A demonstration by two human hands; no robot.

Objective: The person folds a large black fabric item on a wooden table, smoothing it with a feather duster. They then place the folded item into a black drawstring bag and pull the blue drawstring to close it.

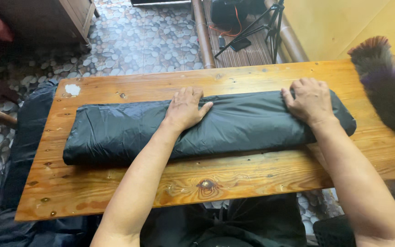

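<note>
Both hands flat on folded black sheet (129, 130), wooden table (115, 187).
Left hand (186, 109) spread, palm down mid-roll; right hand (309, 100) fingers curled over far edge.

A wooden table (234, 178) stands on a pebble-patterned floor (147, 41) beside a yellow wall (339, 23).

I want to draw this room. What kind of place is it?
Probably a room in a home, or a small workshop. There is a wooden table with a folded black sheet on it, a floor with a pebble pattern, and a camera tripod standing behind the table.
</note>
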